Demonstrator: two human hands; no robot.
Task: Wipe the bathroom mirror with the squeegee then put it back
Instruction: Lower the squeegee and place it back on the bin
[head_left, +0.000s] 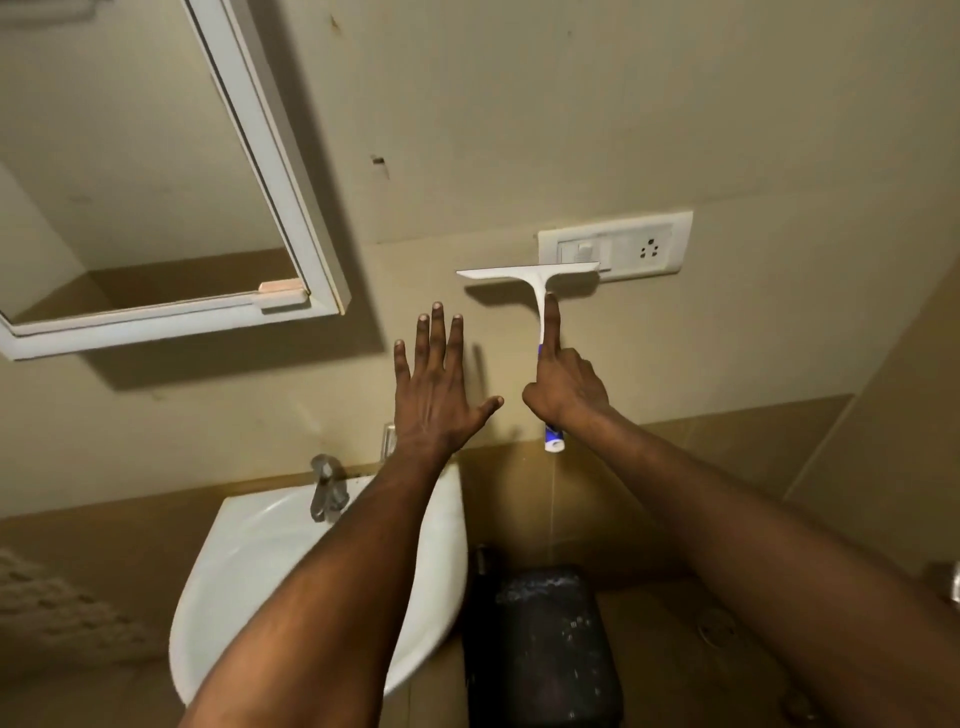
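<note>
A white squeegee (530, 274) with a blue and white handle stands upright against the beige wall, its blade across the top, just below the switch plate. My right hand (566, 387) is closed around its handle, with the index finger stretched up along the stem. My left hand (436, 379) is flat and spread, fingers apart, in front of the wall to the left of the squeegee, and it holds nothing. The white-framed mirror (156, 171) hangs at the upper left, well apart from the squeegee.
A white switch and socket plate (644, 249) is on the wall behind the squeegee blade. Below my arms are a white washbasin (249, 561) with a metal tap (324, 486) and a dark bin (540, 649) on the floor.
</note>
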